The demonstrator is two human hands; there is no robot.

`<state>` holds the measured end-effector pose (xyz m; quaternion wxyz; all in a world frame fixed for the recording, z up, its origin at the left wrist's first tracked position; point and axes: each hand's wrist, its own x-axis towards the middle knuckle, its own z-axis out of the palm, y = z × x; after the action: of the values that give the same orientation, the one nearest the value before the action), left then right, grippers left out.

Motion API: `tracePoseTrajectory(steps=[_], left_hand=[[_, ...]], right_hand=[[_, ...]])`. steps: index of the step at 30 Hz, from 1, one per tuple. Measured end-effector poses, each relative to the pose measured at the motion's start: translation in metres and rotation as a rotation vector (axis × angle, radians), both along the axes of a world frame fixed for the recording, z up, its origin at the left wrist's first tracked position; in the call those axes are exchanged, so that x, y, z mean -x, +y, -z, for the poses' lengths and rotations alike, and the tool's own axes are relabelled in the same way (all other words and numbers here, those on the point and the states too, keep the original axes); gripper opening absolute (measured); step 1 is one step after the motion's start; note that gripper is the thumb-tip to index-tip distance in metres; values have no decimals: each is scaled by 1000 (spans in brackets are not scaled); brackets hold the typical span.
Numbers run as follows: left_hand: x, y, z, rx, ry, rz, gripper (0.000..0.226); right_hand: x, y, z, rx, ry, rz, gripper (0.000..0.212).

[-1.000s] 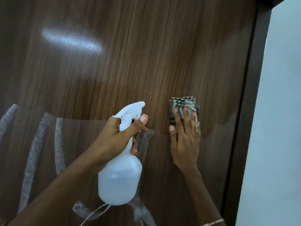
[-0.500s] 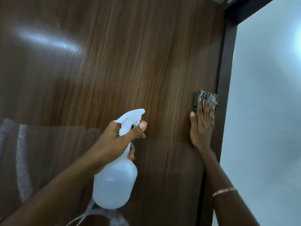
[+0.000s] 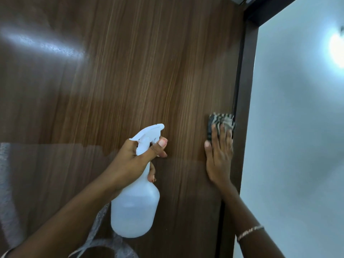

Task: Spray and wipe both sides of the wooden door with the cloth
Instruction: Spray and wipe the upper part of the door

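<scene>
Two hands at the wooden door (image 3: 149,71): your right hand (image 3: 219,157), fingers straight, presses the cloth (image 3: 223,119) by its right edge; your left hand (image 3: 130,162), fingers curled, grips the spray bottle (image 3: 135,207).

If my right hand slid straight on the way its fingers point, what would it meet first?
Likely nothing: the right hand, flat on the cloth, points up the wooden door; bare wood lies ahead, the dark frame close beside.
</scene>
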<state>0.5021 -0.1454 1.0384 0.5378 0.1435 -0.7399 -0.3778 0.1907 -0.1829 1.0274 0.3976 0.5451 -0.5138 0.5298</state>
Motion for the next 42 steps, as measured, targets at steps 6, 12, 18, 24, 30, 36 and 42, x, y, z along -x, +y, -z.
tracePoseTrajectory(steps=[6, 12, 18, 24, 30, 36, 42], left_hand=[[-2, 2, 19, -19, -13, -7, 41], [-10, 0, 42, -63, -8, -23, 51], [-4, 2, 59, -21, -51, -29, 48], [11, 6, 91, -68, -98, -37, 36], [15, 14, 107, -132, -107, -81, 37], [12, 11, 97, -97, -68, -42, 41], [-1, 11, 98, -111, -99, -128, 41]], right_hand=[[-2, 9, 107, -71, 6, 20, 61], [1, 17, 64, -99, -24, -122, 58], [1, 12, -15, -68, -89, -181, 66], [0, -2, 67, 0, -70, -18, 59], [-25, -2, 159, -13, -248, 9, 60], [-47, -1, 93, -28, -350, -131, 62], [-60, -12, 65, 56, -335, -89, 58]])
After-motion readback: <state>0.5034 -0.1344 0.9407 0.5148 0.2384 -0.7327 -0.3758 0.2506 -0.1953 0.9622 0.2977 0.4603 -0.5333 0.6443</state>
